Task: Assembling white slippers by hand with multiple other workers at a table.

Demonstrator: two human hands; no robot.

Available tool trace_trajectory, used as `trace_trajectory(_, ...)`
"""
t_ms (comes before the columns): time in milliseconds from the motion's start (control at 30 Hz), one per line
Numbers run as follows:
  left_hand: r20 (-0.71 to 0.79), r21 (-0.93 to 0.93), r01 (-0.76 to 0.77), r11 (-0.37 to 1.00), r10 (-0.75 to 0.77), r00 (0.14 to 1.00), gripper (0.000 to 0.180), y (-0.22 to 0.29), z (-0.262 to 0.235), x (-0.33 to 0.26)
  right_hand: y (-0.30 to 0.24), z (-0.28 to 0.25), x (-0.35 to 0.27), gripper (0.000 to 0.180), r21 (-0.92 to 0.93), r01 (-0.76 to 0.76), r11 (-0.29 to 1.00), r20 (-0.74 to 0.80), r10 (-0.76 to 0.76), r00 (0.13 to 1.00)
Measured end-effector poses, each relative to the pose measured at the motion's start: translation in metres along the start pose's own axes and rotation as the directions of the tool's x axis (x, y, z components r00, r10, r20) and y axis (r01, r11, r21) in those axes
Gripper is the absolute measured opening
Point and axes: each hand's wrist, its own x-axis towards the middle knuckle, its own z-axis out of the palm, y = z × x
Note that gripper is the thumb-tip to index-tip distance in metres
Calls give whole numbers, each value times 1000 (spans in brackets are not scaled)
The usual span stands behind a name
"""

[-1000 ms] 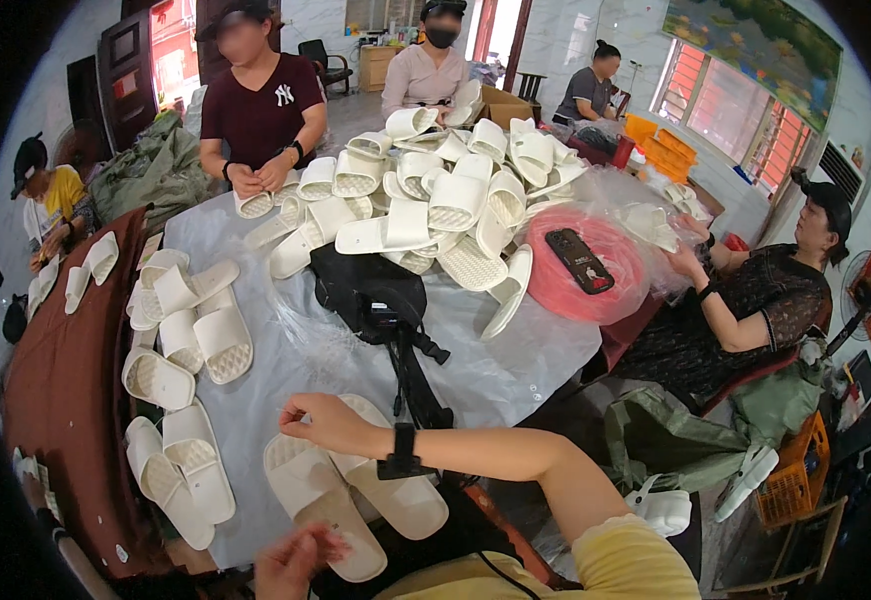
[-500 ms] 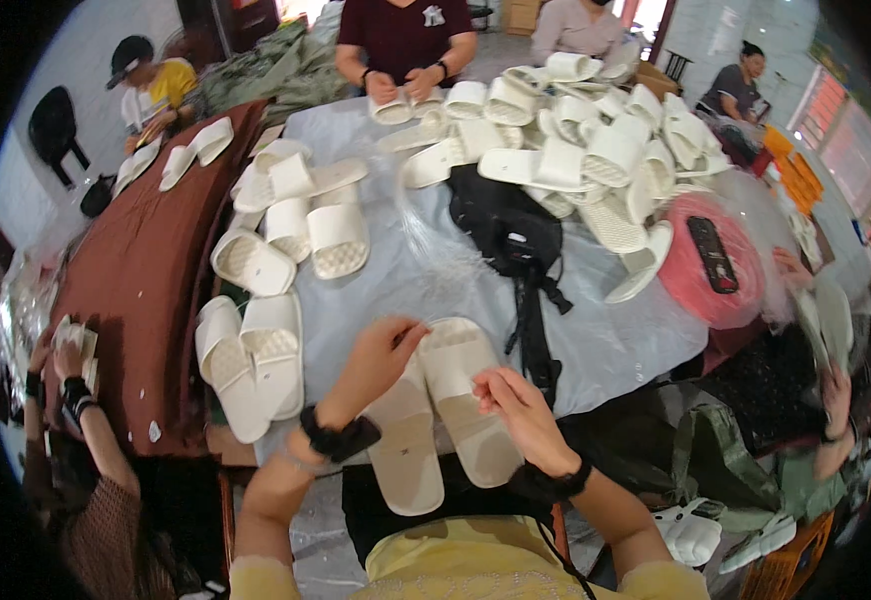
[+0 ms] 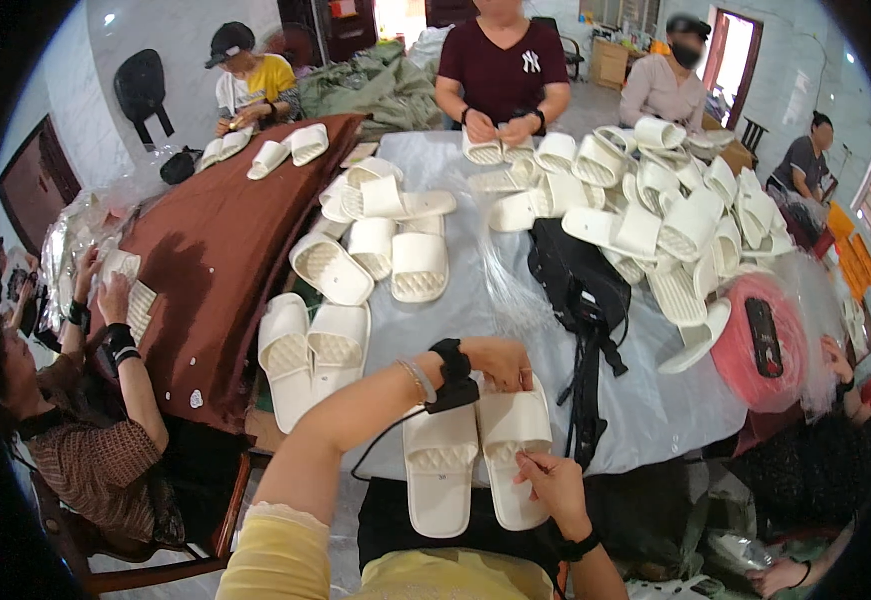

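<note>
A pair of cream slide slippers lies side by side at the near table edge, soles pointing toward me. My left hand (image 3: 501,362) bends over the toe end of the right-hand slipper (image 3: 516,418), its fingers curled down; whatever they pinch cannot be made out. At the near edge of the same slipper's strap, my right hand (image 3: 556,487) has thumb and finger pressed together, with anything between them too small to name. The left-hand slipper (image 3: 440,495) rests beside it, untouched, below my left wrist.
Finished-looking slipper pairs (image 3: 314,345) line the table's left side. A large slipper heap (image 3: 686,215) covers the far right. A black bag (image 3: 578,280) with straps, thin clear strands (image 3: 501,275) and a pink roll (image 3: 756,345) lie nearer. Several people work around the brown-covered table (image 3: 206,300).
My left hand has moved from between the two slippers to the right one's toe end. My right hand has come down to its strap edge. The whole view has shifted.
</note>
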Motion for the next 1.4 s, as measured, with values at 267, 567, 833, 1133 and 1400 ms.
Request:
trace_trajectory(267,311,-135,-117,984,154,938,23,-10,6,15,11,13,32,14,645,-412,643,323,259,910)
trace_trajectory(567,355,-161,-84,983,138,925,24,-19,9,10,32,24,51,10,670,-436,601,345,267,900)
trace_trajectory(833,364,-275,-126,953,224,904,18,-32,14,19,67,21,75,8,651,-450,612,370,262,891)
trace_trajectory(1133,-189,153,-382,912,406,894,17,1,23,-29,-10,-15,7,25,435,-346,831,489,105,866)
trace_trajectory(1400,-801,231,-177,957,290,524,16,23,44,-69,-56,-36,35,27,-163,530,832,76,-525,848)
